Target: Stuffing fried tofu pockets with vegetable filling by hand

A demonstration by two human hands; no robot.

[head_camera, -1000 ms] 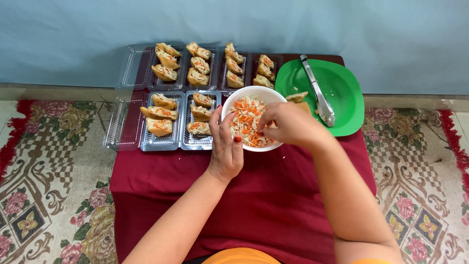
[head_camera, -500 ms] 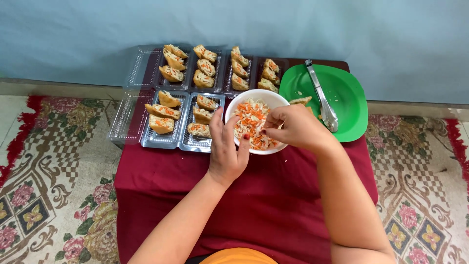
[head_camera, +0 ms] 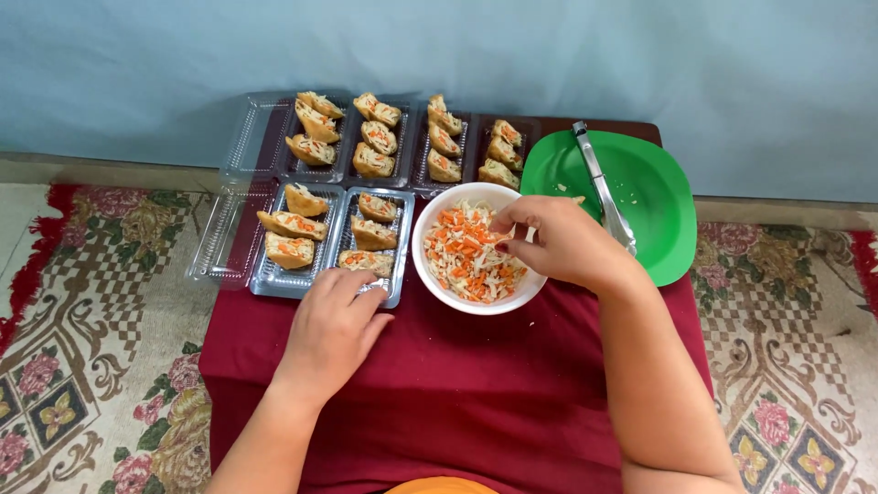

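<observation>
- Right hand (head_camera: 562, 242) over the 3 o'clock rim of the round white bowl (head_camera: 479, 248), fingers (head_camera: 508, 222) pinched together on a few strands of the shredded orange-and-white vegetable filling (head_camera: 471, 261).
- Left hand (head_camera: 331, 329) flat on the dark red cloth-covered worktop (head_camera: 457, 384), fingers loosely apart, tips touching the near edge of the front clear plastic tray (head_camera: 370, 249); holding nothing.
- Bowl at centre of worktop, about half full of filling.
- Stuffed golden-brown fried pockets (head_camera: 294, 225): six in the two front tray sections at 10 o'clock of the bowl, twelve in four rear sections at 12 o'clock; eighteen in all, filling visible in most.
- Judged well advanced: every visible section holds three pieces.
- One green squarish plastic plate (head_camera: 663, 206) at 2 o'clock, bare but for crumbs, with one pair of metal tongs (head_camera: 604, 187) across it.
</observation>
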